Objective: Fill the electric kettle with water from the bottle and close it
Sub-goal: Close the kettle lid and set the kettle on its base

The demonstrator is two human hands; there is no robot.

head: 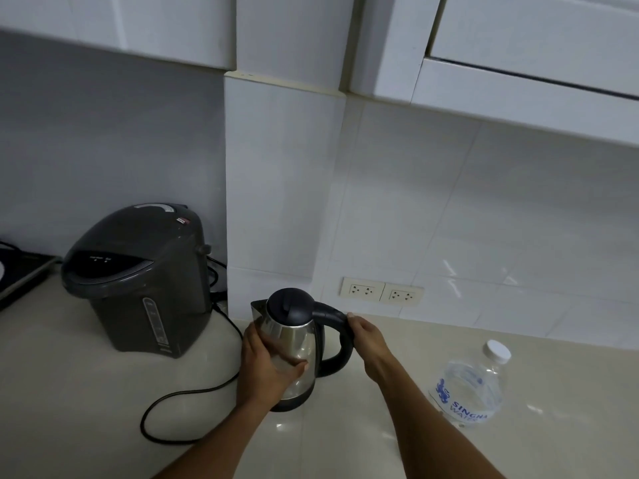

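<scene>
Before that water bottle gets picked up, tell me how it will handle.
The bottle looks nearly full, so probably heavy for its size. Its clear thin walls would likely flex under a squeeze. The white cap is on, so spilling seems unlikely. It stands upright on the counter, apart from both hands.

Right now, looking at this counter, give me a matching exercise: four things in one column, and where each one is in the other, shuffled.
Things:
1. kettle
2. bottle
3. water boiler
4. sockets

Places:
A. on the tiled wall
B. far left, by the corner
C. between both hands
D. standing capped to the right

Pairs: 1-C, 2-D, 3-B, 4-A. The left hand is on the kettle's body, the right hand on its handle.
</scene>
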